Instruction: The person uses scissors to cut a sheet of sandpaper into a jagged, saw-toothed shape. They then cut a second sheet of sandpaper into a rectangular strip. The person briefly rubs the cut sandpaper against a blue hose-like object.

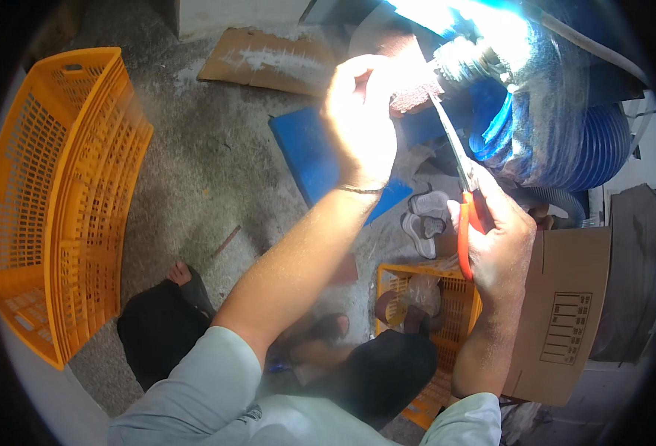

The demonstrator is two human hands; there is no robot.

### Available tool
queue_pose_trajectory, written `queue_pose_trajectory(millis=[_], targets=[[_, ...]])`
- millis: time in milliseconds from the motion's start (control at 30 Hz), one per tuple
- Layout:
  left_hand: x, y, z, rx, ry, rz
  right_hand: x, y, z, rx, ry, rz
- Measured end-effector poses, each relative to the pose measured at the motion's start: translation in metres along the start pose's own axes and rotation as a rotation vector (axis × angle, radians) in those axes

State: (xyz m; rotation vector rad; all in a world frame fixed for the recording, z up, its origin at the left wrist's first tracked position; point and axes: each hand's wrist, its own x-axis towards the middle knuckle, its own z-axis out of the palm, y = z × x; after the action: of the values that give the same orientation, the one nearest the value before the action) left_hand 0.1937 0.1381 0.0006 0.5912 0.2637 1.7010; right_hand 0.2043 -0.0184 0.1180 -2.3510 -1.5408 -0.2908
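My left hand (361, 123) is raised at the top middle, fingers curled together, beside a rough reddish-brown surface (415, 98). Strong glare washes out the fingertips, so what they hold, if anything, does not show. Closed round the red handles of long-nose pliers (454, 141) is my right hand (499, 230). The pliers' slim metal jaws point up and left, and their tips reach the right edge of the reddish-brown surface. Whether the jaws grip a small piece cannot be made out. A pale ribbed fitting (463, 61) sits just right of the tips.
A bright lamp (491, 26) glares above a ribbed blue hose (603, 149) under plastic wrap. Yellow crates (64, 215) stand at left; another yellow crate (458, 305) holds items near my knees. A cardboard box (558, 297) stands right. Shoes (421, 227) and a blue panel (298, 152) lie below my hands.
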Motion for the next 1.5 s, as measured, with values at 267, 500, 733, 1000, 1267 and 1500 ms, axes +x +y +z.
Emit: queue_pose_trajectory(millis=[267, 500, 733, 1000, 1267, 1500], targets=[[0.002, -0.005, -0.019, 0.304, -0.198, 0.328, 0.001, 0.001, 0.001, 0.028, 0.0, 0.044], [0.007, 0.0, -0.021, 0.243, -0.273, 0.21, 0.003, -0.003, -0.002, -0.027, -0.043, 0.108], [0.005, 0.005, -0.026, 0.273, -0.287, 0.222, 0.002, -0.006, -0.001, -0.005, -0.066, 0.167], [0.004, 0.002, -0.027, 0.107, -0.29, 0.016, 0.002, -0.002, -0.003, 0.013, -0.064, 0.176], [0.001, -0.002, -0.028, 0.159, -0.281, 0.077, 0.002, 0.002, 0.0, 0.036, -0.05, 0.154], [0.004, -0.002, -0.029, 0.234, -0.273, 0.208, 0.002, -0.002, -0.001, 0.045, -0.056, 0.178]])
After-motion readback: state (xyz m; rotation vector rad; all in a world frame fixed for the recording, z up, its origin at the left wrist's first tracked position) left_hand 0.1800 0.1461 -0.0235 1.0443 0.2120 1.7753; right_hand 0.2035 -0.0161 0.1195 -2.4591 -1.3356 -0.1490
